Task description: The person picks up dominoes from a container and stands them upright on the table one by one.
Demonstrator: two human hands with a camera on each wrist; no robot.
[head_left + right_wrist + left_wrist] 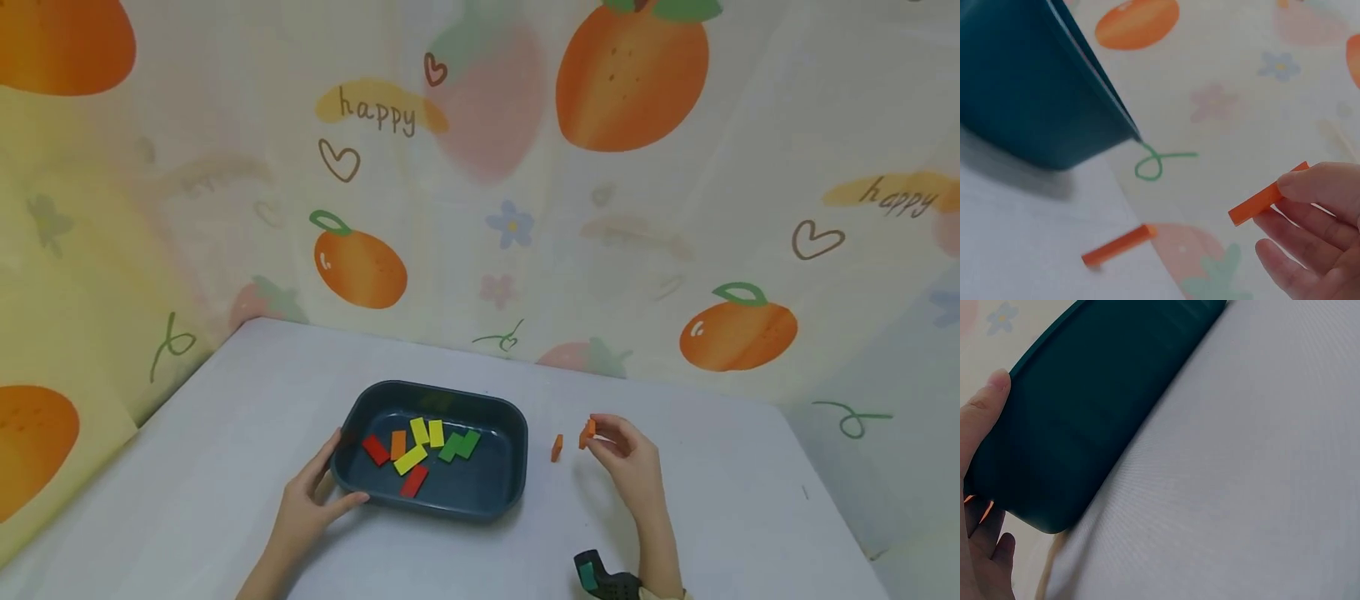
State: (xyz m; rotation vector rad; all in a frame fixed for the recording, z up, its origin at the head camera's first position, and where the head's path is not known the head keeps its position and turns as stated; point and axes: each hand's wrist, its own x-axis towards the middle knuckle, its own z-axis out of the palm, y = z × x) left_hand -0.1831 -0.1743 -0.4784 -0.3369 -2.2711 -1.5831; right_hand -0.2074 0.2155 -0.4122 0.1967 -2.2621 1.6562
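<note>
A dark teal rectangular dish (480, 510) stands on the white table, holding several red, orange, yellow and green blocks. Its near left corner is gripped by my left hand (306, 498), thumb along the front wall and fingers round the left side. In the left wrist view, the thumb (988, 409) lies against the dish wall. To the right of the dish, my right hand (628, 462) pinches an orange block (1260, 201) between thumb and fingers, above the table. Another orange block (557, 447) stands on its narrow side between that hand and the dish.
The white table (750, 500) runs back to a hanging cloth (480, 250) printed with fruit, hearts and flowers. A black and green device (600, 575) is at the right wrist, near the bottom of the head view.
</note>
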